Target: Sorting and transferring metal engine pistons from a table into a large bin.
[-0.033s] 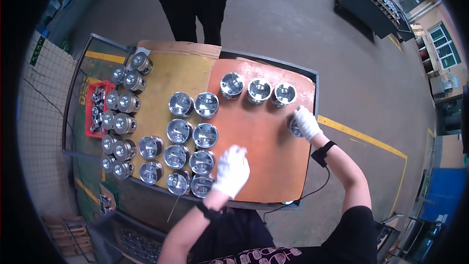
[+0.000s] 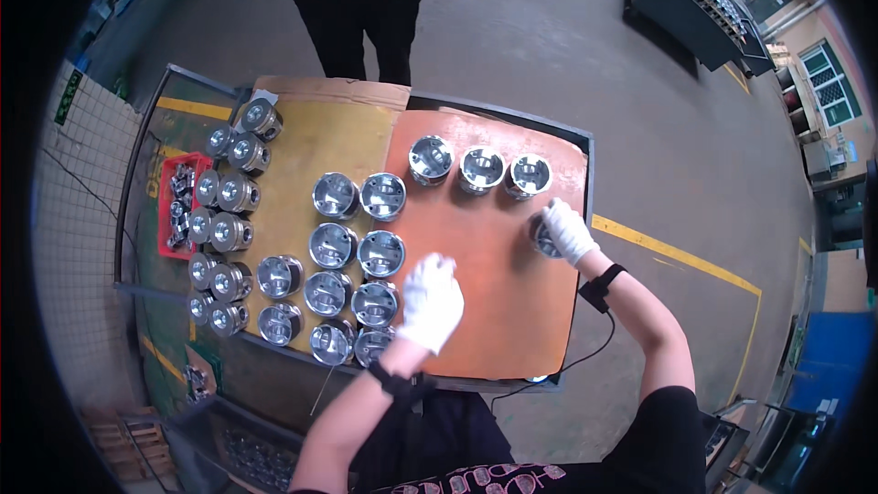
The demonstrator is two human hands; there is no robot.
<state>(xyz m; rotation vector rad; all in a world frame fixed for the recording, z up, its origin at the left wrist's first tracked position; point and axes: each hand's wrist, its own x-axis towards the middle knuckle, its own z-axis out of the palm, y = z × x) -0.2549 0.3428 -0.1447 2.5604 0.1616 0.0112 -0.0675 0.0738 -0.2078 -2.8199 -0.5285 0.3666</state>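
Observation:
My white-gloved right hand (image 2: pixel 569 232) grips a silver metal piston (image 2: pixel 542 236) near the right edge of the orange board; the piston is partly hidden under the fingers. Over the board's near left part hovers my white-gloved left hand (image 2: pixel 433 302), its fingers curled together; whether anything is in them is hidden. Just left of it stand two columns of pistons, hollow side up, among them this piston (image 2: pixel 375 302). Beyond my right hand, a row of three more hollow-side-up pistons ends with this right-hand piston (image 2: pixel 529 177).
Several pistons lie on their sides along the left edge, like this tipped piston (image 2: pixel 231 232). A red bin (image 2: pixel 169 220) of small metal parts sits beyond them. Across the table stands a person (image 2: pixel 361 9). A cable (image 2: pixel 594 354) hangs from my right wrist.
My left hand has moved slightly away from me over the board. My right hand, still gripping the piston, has barely moved; the piston has shifted a little to the left.

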